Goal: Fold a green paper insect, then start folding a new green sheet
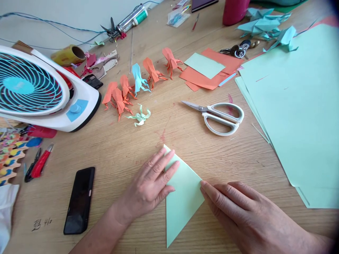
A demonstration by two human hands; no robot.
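A folded sheet of pale green paper (182, 197) lies on the wooden table in front of me, with one corner pointing toward me. My left hand (150, 180) rests on its upper left part, fingers stretched out and pressing it down. At the paper's right corner, my right hand (235, 208) has its fingers together, pinching the edge; its thumb is mostly hidden. Beyond the paper lie white-handled scissors (224, 118), slightly apart at the blades. A small pale green origami figure (141, 115) sits near several orange origami figures (152, 70) and a blue origami figure (138, 78).
A stack of large green sheets (299, 106) covers the right side. Orange paper pieces (212, 83), keys (239, 49) and blue origami figures (267, 26) lie farther back. On the left are a white fan (87, 102), a black phone (79, 201) and red-handled pliers (41, 164).
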